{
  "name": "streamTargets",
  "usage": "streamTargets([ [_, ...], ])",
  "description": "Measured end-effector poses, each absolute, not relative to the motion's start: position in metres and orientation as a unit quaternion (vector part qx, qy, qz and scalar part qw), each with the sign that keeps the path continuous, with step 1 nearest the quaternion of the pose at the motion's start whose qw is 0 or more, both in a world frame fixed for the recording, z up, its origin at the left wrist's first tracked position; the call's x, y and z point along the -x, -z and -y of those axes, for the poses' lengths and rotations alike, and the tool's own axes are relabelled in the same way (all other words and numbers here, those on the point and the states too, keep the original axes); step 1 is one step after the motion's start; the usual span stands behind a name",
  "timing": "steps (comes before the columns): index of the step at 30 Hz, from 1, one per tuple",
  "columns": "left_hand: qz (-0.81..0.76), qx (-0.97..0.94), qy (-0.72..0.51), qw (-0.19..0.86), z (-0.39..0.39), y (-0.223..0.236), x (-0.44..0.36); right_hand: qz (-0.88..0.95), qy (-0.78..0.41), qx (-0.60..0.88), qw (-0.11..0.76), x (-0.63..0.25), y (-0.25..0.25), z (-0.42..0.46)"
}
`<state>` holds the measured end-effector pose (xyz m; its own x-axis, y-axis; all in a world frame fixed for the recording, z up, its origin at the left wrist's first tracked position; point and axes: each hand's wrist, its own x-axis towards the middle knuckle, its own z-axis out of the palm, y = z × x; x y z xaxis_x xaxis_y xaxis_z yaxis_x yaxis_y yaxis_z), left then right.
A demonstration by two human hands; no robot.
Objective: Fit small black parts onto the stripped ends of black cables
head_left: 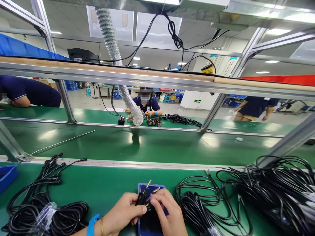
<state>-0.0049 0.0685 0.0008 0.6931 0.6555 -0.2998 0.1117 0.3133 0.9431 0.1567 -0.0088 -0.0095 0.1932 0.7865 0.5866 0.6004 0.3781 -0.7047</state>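
My left hand [123, 209], with a blue band and a gold bangle at the wrist, is closed round a bunch of short black cables [141, 198]. Yellow and blue wire ends stick out of the bunch. Close against it, my right hand [169, 211] has thumb and forefinger pinched at the wire ends; what sits between those fingertips is too small to make out. Both hands are above a small blue bin [139, 227], whose dark inside is partly hidden by them.
Coiled black cables [61, 213] lie at left, with another coil [197, 206] and a large cable heap [270, 193] at right. A blue box [8, 178] stands at the left edge. Beyond the metal frame [157, 78], a masked person [155, 105] sits by a flexible duct [128, 98].
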Motion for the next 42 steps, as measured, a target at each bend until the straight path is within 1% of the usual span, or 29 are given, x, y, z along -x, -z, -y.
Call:
streamTargets([
  [8,-0.347,-0.549,-0.189,0.737,-0.067,-0.002,0.005,0.654,-0.088,0.551,0.511,-0.159,0.010,0.009],
  [14,-0.316,-0.572,-0.179,0.735,-0.070,0.000,0.006,0.694,-0.121,0.531,0.472,-0.166,0.005,0.013],
  [20,-0.280,-0.581,-0.184,0.741,-0.070,-0.001,0.009,0.664,-0.130,0.557,0.481,-0.166,0.008,0.010],
  [24,-0.283,-0.572,-0.187,0.747,-0.069,-0.002,0.010,0.695,-0.166,0.526,0.461,-0.165,0.001,0.013],
  [26,-0.290,-0.566,-0.197,0.746,-0.070,-0.003,0.009,0.692,-0.187,0.518,0.467,-0.165,-0.003,0.014],
  [29,-0.293,-0.556,-0.215,0.747,-0.070,-0.005,0.008,0.661,-0.201,0.535,0.487,-0.163,-0.003,0.014],
  [34,-0.297,-0.553,-0.223,0.746,-0.068,-0.003,0.008,0.632,-0.229,0.561,0.484,-0.147,0.007,0.008],
  [37,-0.270,-0.560,-0.233,0.748,-0.068,-0.004,0.009,0.634,-0.216,0.565,0.482,-0.144,0.003,0.010],
  [39,-0.276,-0.574,-0.250,0.729,-0.071,-0.008,0.010,0.681,-0.217,0.527,0.460,-0.151,-0.004,0.016],
  [42,-0.311,-0.588,-0.271,0.696,-0.075,-0.016,0.011,0.784,-0.265,0.400,0.395,-0.167,-0.014,0.025],
])
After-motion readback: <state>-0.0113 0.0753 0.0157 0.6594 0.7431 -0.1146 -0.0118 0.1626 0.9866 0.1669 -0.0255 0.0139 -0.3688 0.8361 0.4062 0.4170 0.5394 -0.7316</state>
